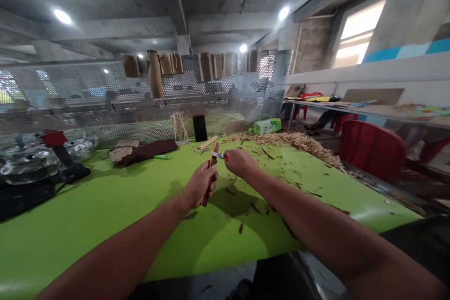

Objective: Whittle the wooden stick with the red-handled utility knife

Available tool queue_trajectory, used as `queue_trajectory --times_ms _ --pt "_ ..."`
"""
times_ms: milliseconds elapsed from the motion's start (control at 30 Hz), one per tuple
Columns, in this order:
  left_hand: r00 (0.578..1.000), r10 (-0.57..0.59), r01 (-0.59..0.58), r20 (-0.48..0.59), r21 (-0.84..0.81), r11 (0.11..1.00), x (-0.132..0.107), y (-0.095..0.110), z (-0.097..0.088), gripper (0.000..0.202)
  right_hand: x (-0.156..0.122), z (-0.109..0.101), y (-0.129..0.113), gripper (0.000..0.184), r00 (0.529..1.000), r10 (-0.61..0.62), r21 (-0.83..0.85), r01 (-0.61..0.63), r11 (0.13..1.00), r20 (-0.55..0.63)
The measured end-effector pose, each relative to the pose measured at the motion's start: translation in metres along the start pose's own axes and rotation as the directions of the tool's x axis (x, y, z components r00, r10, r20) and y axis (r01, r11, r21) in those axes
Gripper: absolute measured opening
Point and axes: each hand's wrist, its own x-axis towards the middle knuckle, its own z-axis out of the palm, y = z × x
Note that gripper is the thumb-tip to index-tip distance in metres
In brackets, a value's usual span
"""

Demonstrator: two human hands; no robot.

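My left hand (201, 186) is closed round a brown wooden stick (213, 151), held upright over the green table (105, 206). My right hand (238, 161) is closed on a small knife with a red handle; its blade (218, 154) lies against the stick near its top. Both hands are above the middle of the table.
Wood shavings (295, 143) are heaped at the far right of the table, with chips scattered nearer. A green bottle (267, 126), a black block (200, 128), a dark cloth (147, 151) and a red-topped tool (59, 152) stand at the back. Red chairs (372, 150) stand to the right.
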Motion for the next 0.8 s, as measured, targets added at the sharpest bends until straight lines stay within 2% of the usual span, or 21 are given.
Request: queue_trajectory --times_ms 167,367,467,533,633,700,800 --pt "0.999 -0.034 0.036 -0.032 0.064 0.997 -0.007 0.008 0.008 0.015 0.004 -0.002 0.005 0.034 1.000 0.013 -0.015 -0.013 1.000 0.007" --pt "0.994 -0.108 0.109 -0.017 0.088 0.990 -0.010 0.013 0.012 0.016 0.014 -0.002 0.011 0.034 0.994 0.105 -0.011 -0.105 0.994 0.008" --pt "0.994 -0.112 0.113 -0.011 0.143 0.983 -0.017 0.014 0.016 0.021 0.021 -0.001 0.023 0.033 0.989 0.146 0.027 -0.147 0.989 0.019" --pt "0.995 -0.085 0.074 0.048 0.199 0.977 -0.027 0.014 0.022 0.030 0.026 -0.001 0.044 0.032 0.967 0.250 0.070 -0.253 0.965 0.051" --pt "0.973 -0.063 0.016 0.224 0.204 0.979 -0.037 0.013 0.029 0.041 0.033 -0.002 0.080 0.034 0.902 0.420 0.086 -0.428 0.900 0.094" --pt "0.979 -0.040 0.005 0.199 0.171 0.985 -0.034 0.011 0.026 0.040 0.036 0.000 0.093 0.036 0.888 0.452 0.111 -0.459 0.882 0.080" --pt "0.997 -0.035 0.027 0.062 0.132 0.991 -0.018 0.006 0.012 0.033 0.036 0.004 0.086 0.037 0.919 0.392 0.204 -0.391 0.898 0.038"
